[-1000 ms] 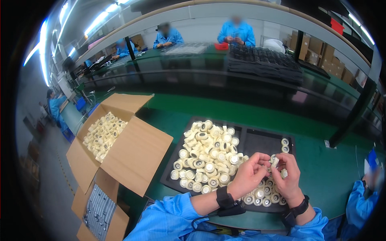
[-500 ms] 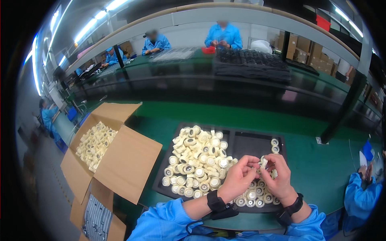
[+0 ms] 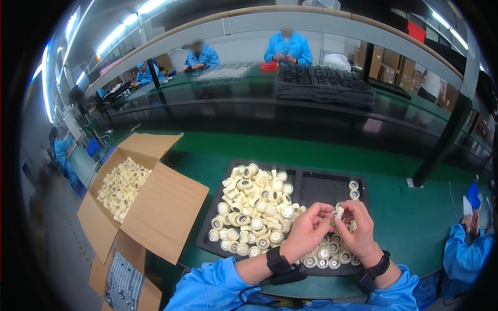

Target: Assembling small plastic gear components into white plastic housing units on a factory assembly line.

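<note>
A cream plastic gear [image 3: 339, 211] is pinched between the thumb and fingers of my right hand [image 3: 358, 230], above the right part of a black tray [image 3: 321, 184]. Close beside it, my left hand [image 3: 310, 228] has its thumb and fingertips pressed together; what they hold, if anything, is hidden. Below both hands, several gears [image 3: 322, 253] lie flat and close together, their round metal-coloured centres facing up. A heap of loose gears [image 3: 254, 207] fills the left part of the tray. Two gears [image 3: 354, 189] stand out at the tray's right edge.
An open cardboard box [image 3: 163, 207] full of similar gears stands to the left, above another box [image 3: 124, 280] with striped grey contents. A dark post [image 3: 441, 140] rises at the right of the green table [image 3: 399, 223]. A co-worker's blue sleeves [image 3: 467, 251] show at far right.
My hands stay almost in place, with the gear still in my right fingers. In the background at right, a person has come further into view.
</note>
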Demonstrator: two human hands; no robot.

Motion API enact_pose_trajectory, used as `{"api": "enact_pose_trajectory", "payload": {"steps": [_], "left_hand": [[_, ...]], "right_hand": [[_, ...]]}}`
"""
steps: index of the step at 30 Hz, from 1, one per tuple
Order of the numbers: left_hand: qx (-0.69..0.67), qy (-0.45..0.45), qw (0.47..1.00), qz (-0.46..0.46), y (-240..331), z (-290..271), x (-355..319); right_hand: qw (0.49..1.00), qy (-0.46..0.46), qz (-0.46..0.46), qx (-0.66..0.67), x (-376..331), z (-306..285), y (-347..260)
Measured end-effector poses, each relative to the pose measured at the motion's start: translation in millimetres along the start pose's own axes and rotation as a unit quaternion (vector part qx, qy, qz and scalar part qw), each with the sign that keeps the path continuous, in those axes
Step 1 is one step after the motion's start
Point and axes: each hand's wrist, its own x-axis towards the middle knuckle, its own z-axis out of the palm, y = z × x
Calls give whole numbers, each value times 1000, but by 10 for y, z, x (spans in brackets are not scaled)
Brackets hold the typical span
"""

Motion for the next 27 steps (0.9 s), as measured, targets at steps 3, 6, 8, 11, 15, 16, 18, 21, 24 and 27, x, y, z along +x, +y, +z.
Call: {"api": "enact_pose_trajectory", "payload": {"steps": [3, 6, 8, 11, 15, 16, 18, 21, 24, 27], "left_hand": [[2, -1, 1000, 7, -20, -1, 14], [11, 2, 1000, 6, -17, 3, 23], [-1, -1, 1000, 7, -40, 1, 26], [2, 7, 1000, 2, -44, -20, 14], [-8, 1, 1000, 21, -107, -16, 28], [-6, 11, 1000, 25, -112, -6, 34], [1, 0, 999, 35, -114, 20, 41], [2, 3, 999, 42, -123, 16, 48], [4, 4, 999, 49, -135, 1, 43], [23, 3, 998, 58, -138, -6, 45]], "right_hand": [[1000, 0, 4, 2, -3, 7, 10], [1000, -1, 5, 0, -7, -5, 17], [1000, -3, 5, -4, -7, -10, 16], [1000, -5, 3, 4, -1, 12, 12], [1000, 0, 8, 5, -13, 33, -1], [1000, 4, 16, 2, -16, 29, 2], [1000, 3, 3, 6, -24, 24, 18], [1000, 8, 11, -1, -25, 25, 14], [1000, 7, 13, 11, -14, 54, 5], [1000, 3, 9, 7, -3, 53, -1]]}}
